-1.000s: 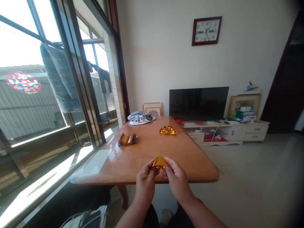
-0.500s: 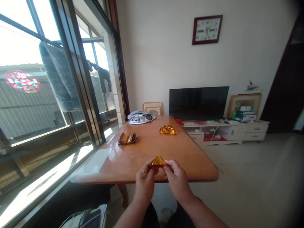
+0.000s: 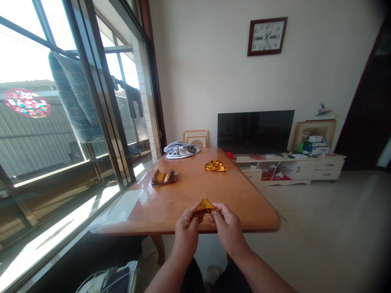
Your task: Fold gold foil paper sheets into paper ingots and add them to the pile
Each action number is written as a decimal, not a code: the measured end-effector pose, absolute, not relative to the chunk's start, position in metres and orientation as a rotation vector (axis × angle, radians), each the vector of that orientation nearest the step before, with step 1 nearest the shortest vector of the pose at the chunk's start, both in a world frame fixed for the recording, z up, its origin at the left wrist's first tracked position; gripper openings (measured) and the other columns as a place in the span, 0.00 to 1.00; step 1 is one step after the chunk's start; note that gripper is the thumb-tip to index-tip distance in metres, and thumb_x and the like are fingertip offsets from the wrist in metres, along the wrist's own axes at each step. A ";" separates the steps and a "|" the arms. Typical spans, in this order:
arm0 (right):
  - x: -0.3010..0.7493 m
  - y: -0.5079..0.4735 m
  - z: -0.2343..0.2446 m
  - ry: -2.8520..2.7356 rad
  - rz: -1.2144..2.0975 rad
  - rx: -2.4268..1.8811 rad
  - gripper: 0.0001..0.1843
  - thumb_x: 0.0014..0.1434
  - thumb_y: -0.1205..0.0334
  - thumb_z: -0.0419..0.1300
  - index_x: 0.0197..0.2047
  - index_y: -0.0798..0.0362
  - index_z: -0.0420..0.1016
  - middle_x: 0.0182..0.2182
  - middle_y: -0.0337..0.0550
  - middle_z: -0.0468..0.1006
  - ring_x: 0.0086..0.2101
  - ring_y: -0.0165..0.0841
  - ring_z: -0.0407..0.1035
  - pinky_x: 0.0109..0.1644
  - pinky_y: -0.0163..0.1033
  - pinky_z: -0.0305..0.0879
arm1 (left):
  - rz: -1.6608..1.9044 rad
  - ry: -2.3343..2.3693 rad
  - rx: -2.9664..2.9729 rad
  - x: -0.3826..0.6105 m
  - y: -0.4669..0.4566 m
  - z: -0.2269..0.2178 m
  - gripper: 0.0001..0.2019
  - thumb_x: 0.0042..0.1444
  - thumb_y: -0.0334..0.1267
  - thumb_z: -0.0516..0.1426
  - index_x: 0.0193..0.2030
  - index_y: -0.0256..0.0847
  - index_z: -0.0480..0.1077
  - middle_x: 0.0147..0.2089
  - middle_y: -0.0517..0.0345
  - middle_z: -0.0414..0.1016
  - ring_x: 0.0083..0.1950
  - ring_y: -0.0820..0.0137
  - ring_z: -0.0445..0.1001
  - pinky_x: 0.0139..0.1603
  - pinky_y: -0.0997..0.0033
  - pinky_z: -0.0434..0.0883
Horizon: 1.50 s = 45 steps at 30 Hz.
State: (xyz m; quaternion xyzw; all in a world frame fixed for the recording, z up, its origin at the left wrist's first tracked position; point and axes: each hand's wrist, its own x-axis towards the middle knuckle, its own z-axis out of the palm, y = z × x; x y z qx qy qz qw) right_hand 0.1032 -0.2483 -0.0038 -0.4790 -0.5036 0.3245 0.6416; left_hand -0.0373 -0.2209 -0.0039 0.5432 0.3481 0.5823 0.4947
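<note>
A small gold foil paper, folded to a peak at the top, is held just above the table's near edge. My left hand pinches its left corner between thumb and fingers. On the other side, my right hand is closed on the right corner, thumb toward me. Farther off on the table lies a heap of shiny gold foil pieces. To the left sits a curled stack of foil sheets, apart from both hands.
The glossy wooden table has a rounded right corner. Bundled grey cloth rests at its far end, and a pale sheet lies along its left side. Windows run close on the left. A television stands beyond the table.
Both hands stay pinched on the foil paper. Its lower edge has bowed slightly, and the right fingers have shifted a little along it.
</note>
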 end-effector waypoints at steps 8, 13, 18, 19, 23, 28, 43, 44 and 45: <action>0.101 -0.247 -0.006 -1.111 0.738 -1.079 0.21 0.62 0.44 0.58 0.49 0.52 0.72 0.41 0.49 0.81 0.34 0.39 0.78 0.37 0.42 0.76 | 1.459 0.882 1.329 -0.039 -0.215 -0.010 0.19 0.57 0.40 0.60 0.55 0.41 0.77 0.47 0.50 0.78 0.45 0.63 0.79 0.50 0.59 0.76; 0.101 -0.250 -0.001 -1.178 0.740 -1.076 0.18 0.63 0.45 0.58 0.44 0.51 0.74 0.37 0.45 0.81 0.33 0.38 0.77 0.38 0.42 0.76 | 1.466 0.908 1.358 -0.040 -0.215 -0.009 0.19 0.56 0.38 0.59 0.55 0.40 0.77 0.46 0.50 0.78 0.46 0.62 0.78 0.51 0.58 0.76; 0.101 -0.253 0.000 -1.194 0.750 -1.067 0.17 0.62 0.46 0.59 0.43 0.50 0.76 0.37 0.45 0.81 0.35 0.40 0.78 0.41 0.43 0.76 | 1.451 0.958 1.389 -0.042 -0.211 -0.010 0.20 0.56 0.39 0.59 0.55 0.40 0.77 0.46 0.50 0.79 0.45 0.62 0.78 0.49 0.60 0.75; 0.101 -0.253 0.000 -1.193 0.752 -1.069 0.17 0.62 0.46 0.59 0.44 0.50 0.77 0.37 0.45 0.81 0.35 0.40 0.78 0.42 0.44 0.76 | 1.450 0.965 1.387 -0.043 -0.211 -0.011 0.20 0.56 0.39 0.60 0.55 0.40 0.77 0.46 0.50 0.79 0.45 0.62 0.78 0.49 0.60 0.75; 0.101 -0.251 -0.002 -1.154 0.765 -1.075 0.19 0.62 0.45 0.59 0.47 0.50 0.75 0.39 0.46 0.82 0.35 0.40 0.78 0.40 0.44 0.77 | 1.448 0.967 1.357 -0.044 -0.210 -0.012 0.21 0.56 0.40 0.60 0.56 0.39 0.76 0.47 0.49 0.79 0.47 0.61 0.78 0.51 0.60 0.75; 0.103 -0.249 -0.006 -1.139 0.758 -1.087 0.19 0.61 0.44 0.59 0.44 0.52 0.76 0.36 0.47 0.82 0.35 0.40 0.77 0.39 0.43 0.76 | 1.442 0.995 1.288 -0.042 -0.210 -0.011 0.22 0.56 0.37 0.59 0.58 0.38 0.74 0.49 0.48 0.80 0.46 0.62 0.79 0.52 0.59 0.75; 0.108 -0.248 -0.006 -1.226 0.597 -1.208 0.15 0.62 0.50 0.58 0.39 0.51 0.77 0.32 0.45 0.82 0.31 0.38 0.75 0.35 0.39 0.71 | 1.401 1.015 1.284 -0.042 -0.209 -0.011 0.21 0.53 0.37 0.60 0.55 0.37 0.74 0.45 0.48 0.81 0.41 0.63 0.80 0.47 0.61 0.75; 0.109 -0.248 -0.006 -1.209 0.616 -1.215 0.15 0.62 0.49 0.58 0.39 0.52 0.77 0.32 0.45 0.82 0.30 0.38 0.75 0.33 0.38 0.70 | 1.407 0.993 1.256 -0.041 -0.210 -0.010 0.20 0.53 0.37 0.60 0.54 0.37 0.73 0.46 0.48 0.81 0.41 0.63 0.79 0.46 0.61 0.75; 0.111 -0.247 -0.005 -1.191 0.634 -1.224 0.16 0.61 0.49 0.58 0.39 0.52 0.77 0.31 0.45 0.81 0.30 0.38 0.74 0.32 0.38 0.70 | 1.412 0.974 1.235 -0.040 -0.210 -0.010 0.19 0.53 0.38 0.61 0.52 0.36 0.73 0.45 0.48 0.80 0.40 0.64 0.79 0.46 0.62 0.75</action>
